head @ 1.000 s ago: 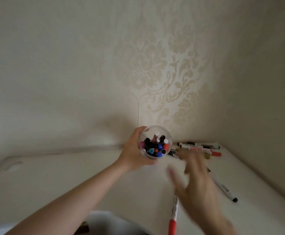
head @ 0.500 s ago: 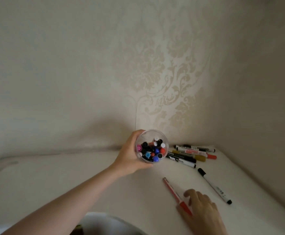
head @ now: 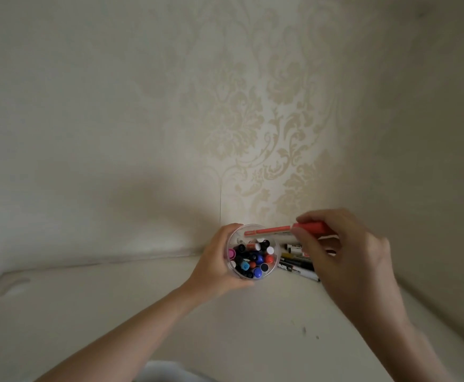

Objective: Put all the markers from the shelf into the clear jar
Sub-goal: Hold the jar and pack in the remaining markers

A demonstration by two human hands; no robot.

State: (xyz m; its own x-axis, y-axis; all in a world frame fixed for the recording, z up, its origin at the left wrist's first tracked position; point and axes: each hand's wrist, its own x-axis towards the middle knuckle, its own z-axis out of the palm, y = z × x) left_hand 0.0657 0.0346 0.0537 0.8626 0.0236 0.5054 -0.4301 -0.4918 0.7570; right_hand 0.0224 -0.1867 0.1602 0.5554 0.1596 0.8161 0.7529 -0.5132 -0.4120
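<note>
Markers are what this job is about, and one red marker [head: 286, 231] is in the right hand [head: 344, 252]. Its fingers [head: 302, 235] pinch the red cap end, so the long thin end lies sideways, pointing at the back rim of the clear jar [head: 252, 250]. I think it is held by one end so the other end can tip down into the jar.

The left hand [head: 214, 267] wraps its fingers round the side of the jar, likely to keep it from moving. The jar is already packed with markers standing up, showing pink, blue, black, white and red caps.

More loose markers [head: 298, 264] lie in a bunch on the white shelf [head: 115, 304], just right of the jar, near the wall corner. They have printing on them, but it is too small and blurry to read.
</note>
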